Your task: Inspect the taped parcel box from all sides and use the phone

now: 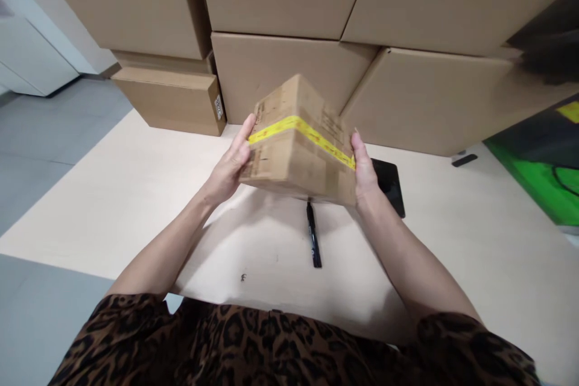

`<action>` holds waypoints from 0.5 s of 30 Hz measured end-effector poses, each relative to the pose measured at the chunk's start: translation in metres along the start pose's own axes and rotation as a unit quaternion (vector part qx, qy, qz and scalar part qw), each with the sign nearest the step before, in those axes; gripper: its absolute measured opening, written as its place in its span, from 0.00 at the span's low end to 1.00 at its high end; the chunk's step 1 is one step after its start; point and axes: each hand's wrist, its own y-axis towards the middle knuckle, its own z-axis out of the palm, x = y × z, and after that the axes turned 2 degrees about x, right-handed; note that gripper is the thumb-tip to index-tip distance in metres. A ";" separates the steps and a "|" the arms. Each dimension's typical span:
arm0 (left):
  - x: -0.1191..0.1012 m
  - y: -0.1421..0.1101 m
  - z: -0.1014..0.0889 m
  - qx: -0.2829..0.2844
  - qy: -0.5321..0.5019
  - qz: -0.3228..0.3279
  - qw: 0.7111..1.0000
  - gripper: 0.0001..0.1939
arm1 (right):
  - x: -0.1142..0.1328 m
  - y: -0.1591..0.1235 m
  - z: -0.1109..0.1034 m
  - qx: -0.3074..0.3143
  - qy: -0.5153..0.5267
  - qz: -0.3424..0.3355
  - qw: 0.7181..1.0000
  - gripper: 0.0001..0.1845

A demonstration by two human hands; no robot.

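A small cardboard box (278,163) with a band of yellow tape round it is held up above the pale table, one corner edge turned toward me. My left hand (230,163) grips its left side, fingers partly hidden behind it. On the right side my right hand (364,166) presses against the box near the tape end, thumb up. Dark print on the box faces is blurred. Below the box a black marker pen (313,235) lies on the table. Behind my right wrist is a flat black device (389,187), perhaps a phone or tablet, partly covered.
Large cardboard boxes (289,66) are stacked along the table's (113,187) back edge. A flatter carton (181,102) stands at the back left. To the right lie a small black object (464,160) and, past the table edge, a bright green surface (529,181). Grey floor (40,139) shows left.
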 end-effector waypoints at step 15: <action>-0.014 -0.011 0.016 0.130 -0.037 -0.001 0.991 0.44 | -0.010 -0.004 -0.006 0.030 0.069 0.069 0.995 0.32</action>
